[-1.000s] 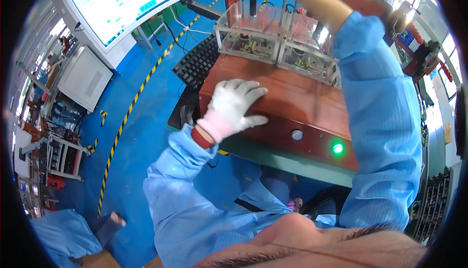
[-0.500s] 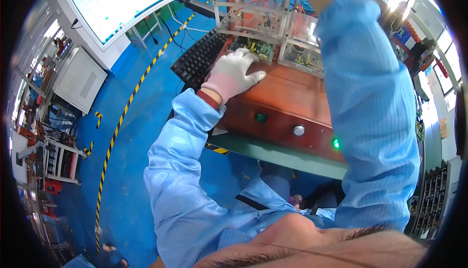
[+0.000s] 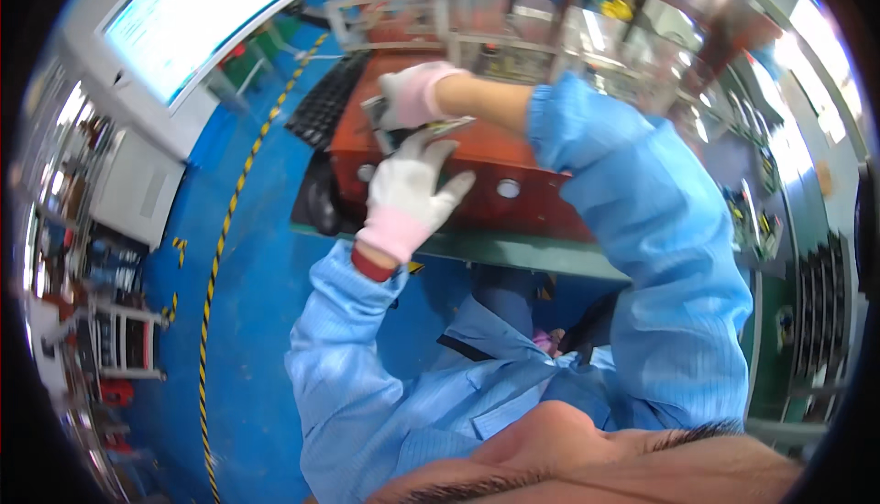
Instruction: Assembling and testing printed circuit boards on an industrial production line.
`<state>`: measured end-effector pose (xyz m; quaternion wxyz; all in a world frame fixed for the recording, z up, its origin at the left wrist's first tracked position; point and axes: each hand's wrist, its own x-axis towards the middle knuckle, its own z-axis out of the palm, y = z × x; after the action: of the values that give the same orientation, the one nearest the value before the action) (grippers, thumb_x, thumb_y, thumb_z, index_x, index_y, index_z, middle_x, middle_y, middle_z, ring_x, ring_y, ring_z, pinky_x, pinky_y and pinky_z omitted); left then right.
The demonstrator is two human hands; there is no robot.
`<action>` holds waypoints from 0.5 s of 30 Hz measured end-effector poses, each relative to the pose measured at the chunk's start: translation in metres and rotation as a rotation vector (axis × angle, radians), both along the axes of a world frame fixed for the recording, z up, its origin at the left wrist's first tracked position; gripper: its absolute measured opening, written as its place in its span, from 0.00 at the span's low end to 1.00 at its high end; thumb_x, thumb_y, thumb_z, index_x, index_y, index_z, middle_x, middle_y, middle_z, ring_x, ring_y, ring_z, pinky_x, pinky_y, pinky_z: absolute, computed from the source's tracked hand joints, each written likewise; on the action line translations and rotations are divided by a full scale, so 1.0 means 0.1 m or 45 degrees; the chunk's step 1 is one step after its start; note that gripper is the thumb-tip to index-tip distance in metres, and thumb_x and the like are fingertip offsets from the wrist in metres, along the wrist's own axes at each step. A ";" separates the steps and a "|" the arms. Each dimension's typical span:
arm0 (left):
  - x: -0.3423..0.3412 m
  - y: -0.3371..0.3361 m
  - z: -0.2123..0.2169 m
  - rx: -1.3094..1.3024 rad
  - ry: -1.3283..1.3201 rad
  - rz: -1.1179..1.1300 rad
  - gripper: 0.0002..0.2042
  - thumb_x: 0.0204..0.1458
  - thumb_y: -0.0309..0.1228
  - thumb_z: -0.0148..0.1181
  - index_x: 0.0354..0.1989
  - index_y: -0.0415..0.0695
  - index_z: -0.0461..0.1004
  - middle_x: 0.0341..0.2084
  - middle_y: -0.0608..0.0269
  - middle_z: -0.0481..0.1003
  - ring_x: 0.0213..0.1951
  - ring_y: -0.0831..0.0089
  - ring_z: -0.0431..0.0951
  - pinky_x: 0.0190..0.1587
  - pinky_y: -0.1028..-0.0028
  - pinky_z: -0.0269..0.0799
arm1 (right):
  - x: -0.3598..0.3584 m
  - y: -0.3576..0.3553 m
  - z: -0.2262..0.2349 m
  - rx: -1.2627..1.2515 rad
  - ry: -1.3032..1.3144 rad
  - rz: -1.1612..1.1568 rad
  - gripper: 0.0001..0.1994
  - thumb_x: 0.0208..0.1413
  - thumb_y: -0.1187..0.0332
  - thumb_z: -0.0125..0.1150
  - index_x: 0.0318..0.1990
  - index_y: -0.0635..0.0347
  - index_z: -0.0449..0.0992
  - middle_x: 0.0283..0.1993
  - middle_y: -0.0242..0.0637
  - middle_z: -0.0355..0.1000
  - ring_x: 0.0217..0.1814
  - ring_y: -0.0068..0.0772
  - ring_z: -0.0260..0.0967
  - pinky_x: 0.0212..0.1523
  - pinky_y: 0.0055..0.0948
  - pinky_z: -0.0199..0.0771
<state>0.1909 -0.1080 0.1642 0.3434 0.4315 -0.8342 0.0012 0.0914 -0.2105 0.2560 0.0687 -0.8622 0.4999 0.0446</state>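
A circuit board (image 3: 451, 126), smeared by motion, is held tilted above the front of the red box-shaped fixture (image 3: 541, 203). My right hand (image 3: 410, 96), in a white glove with a pink cuff, reaches across from the right and grips the board from above; its fingertips are partly hidden. Just below it is my left hand (image 3: 410, 188), gloved the same way. Its fingers point up toward the board and its thumb stands apart. Whether the left fingertips touch the board I cannot tell.
Behind my hands stands the clear-walled test frame (image 3: 394, 23), blurred. A black keyboard (image 3: 323, 105) lies left of the red fixture, with a dark mouse-like object (image 3: 321, 194) nearer. A monitor (image 3: 206, 18) stands at upper left. Black racks (image 3: 819, 312) are at the right.
My right hand has come down from the top edge and now grips the board. My left hand has drawn back toward me from the test frame. The view has shifted.
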 end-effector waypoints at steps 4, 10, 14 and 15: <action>-0.15 0.40 0.00 0.062 0.344 -0.339 0.14 0.49 0.33 0.65 0.44 0.43 0.80 0.50 0.53 0.77 0.44 0.53 0.79 0.48 0.63 0.74 | -0.16 0.42 0.05 -0.178 -0.416 0.066 0.22 0.55 0.50 0.54 0.45 0.61 0.69 0.34 0.48 0.80 0.33 0.51 0.78 0.35 0.43 0.77; -0.40 0.86 -0.42 0.184 0.389 -0.673 0.10 0.50 0.32 0.63 0.40 0.43 0.81 0.47 0.58 0.79 0.43 0.60 0.79 0.47 0.66 0.72 | -1.36 1.83 0.40 -0.064 -0.902 -0.154 0.24 0.55 0.53 0.60 0.52 0.61 0.66 0.38 0.48 0.79 0.35 0.52 0.78 0.35 0.42 0.78; -0.62 0.95 -0.66 0.338 0.383 -0.758 0.09 0.51 0.32 0.63 0.38 0.44 0.81 0.46 0.60 0.79 0.42 0.61 0.79 0.46 0.67 0.71 | -2.36 2.83 0.29 0.073 -0.941 -0.718 0.30 0.54 0.60 0.64 0.61 0.62 0.62 0.53 0.49 0.75 0.46 0.45 0.77 0.46 0.39 0.78; -0.64 0.97 -0.69 0.367 0.370 -0.765 0.09 0.52 0.33 0.62 0.38 0.43 0.81 0.45 0.59 0.79 0.42 0.61 0.78 0.46 0.67 0.72 | -2.55 3.03 0.22 0.040 -0.893 -0.892 0.30 0.56 0.60 0.63 0.62 0.63 0.61 0.55 0.52 0.73 0.50 0.45 0.76 0.48 0.37 0.78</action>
<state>0.1265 -0.0114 0.0950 0.3790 0.2066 -0.8578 -0.2789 -0.1633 0.0928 0.2779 0.2565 -0.6043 0.7058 -0.2663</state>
